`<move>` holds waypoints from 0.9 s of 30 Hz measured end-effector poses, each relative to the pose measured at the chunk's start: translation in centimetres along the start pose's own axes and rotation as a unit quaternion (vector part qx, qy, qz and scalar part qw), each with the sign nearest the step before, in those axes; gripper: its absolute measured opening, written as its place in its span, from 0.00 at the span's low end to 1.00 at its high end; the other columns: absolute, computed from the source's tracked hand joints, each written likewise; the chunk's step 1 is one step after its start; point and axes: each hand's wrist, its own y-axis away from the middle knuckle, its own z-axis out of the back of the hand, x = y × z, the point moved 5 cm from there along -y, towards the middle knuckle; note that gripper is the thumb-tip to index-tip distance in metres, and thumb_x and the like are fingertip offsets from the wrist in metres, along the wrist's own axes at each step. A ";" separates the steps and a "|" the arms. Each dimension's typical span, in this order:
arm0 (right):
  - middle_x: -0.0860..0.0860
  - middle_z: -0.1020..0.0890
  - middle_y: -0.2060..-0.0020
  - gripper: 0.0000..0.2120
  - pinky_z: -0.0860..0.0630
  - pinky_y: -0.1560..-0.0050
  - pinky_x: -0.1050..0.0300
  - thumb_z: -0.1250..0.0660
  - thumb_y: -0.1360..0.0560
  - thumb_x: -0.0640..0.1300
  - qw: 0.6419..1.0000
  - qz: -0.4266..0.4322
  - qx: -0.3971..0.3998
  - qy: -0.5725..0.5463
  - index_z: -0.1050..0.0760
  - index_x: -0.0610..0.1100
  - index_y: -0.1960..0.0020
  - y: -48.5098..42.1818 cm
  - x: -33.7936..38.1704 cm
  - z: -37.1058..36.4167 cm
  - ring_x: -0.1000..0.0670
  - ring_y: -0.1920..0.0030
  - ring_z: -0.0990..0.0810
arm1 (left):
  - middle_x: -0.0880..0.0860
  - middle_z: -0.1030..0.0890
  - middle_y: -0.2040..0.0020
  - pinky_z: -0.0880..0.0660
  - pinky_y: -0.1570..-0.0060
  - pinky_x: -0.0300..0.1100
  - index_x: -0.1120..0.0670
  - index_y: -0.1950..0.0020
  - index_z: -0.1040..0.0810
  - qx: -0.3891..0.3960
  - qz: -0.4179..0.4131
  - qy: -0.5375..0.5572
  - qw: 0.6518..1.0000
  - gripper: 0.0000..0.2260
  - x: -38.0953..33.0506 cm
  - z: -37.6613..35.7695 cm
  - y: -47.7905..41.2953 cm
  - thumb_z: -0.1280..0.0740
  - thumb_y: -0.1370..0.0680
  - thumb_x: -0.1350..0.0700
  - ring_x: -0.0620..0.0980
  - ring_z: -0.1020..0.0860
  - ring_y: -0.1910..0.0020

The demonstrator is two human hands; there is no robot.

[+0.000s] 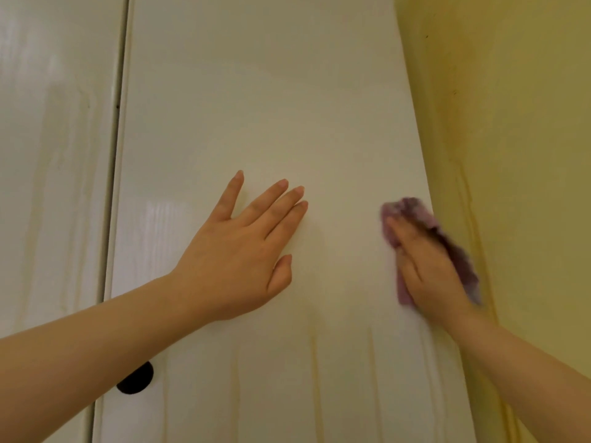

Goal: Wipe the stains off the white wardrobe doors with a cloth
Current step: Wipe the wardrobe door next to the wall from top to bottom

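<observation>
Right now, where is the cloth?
In the head view the purple cloth is under the right hand, pressed against the wardrobe door near its right edge, beside the yellow wall.

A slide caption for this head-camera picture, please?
Left hand flat on glossy white wardrobe door; right hand presses purple cloth near its edge.

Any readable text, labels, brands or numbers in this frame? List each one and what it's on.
None: no text, label, brand, number or sign is readable.
The white wardrobe doors, black knob and yellow wall are plain.
The purple cloth is motion-blurred; no print can be made out on it.
</observation>
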 end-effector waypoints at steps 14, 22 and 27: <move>0.52 0.41 0.29 0.25 0.46 0.30 0.48 0.58 0.20 0.55 0.995 0.065 0.040 0.057 0.44 0.45 0.26 -2.1 5.5 -2.9 0.55 0.27 0.48 | 0.59 0.33 0.28 0.46 0.31 0.61 0.62 0.29 0.32 -0.007 0.007 -0.012 1.000 0.26 1.4 0.8 0.4 0.48 0.23 0.50 0.55 0.39 0.27; 0.47 0.37 0.28 0.31 0.44 0.32 0.48 0.59 0.26 0.55 0.990 -0.129 -0.035 0.035 0.42 0.44 0.26 -8.1 3.8 -1.6 0.48 0.27 0.44 | 0.60 0.33 0.28 0.47 0.31 0.61 0.63 0.29 0.32 0.014 0.023 -0.047 0.999 0.27 4.3 1.6 2.2 0.48 0.24 0.50 0.56 0.38 0.28; 0.44 0.34 0.30 0.22 0.50 0.28 0.57 0.54 0.19 0.50 0.938 0.318 0.136 0.033 0.40 0.41 0.29 -4.4 13.7 -5.6 0.47 0.30 0.40 | 0.61 0.32 0.29 0.46 0.32 0.62 0.63 0.30 0.32 0.021 0.030 -0.063 0.997 0.27 5.5 2.0 2.8 0.48 0.24 0.50 0.59 0.35 0.29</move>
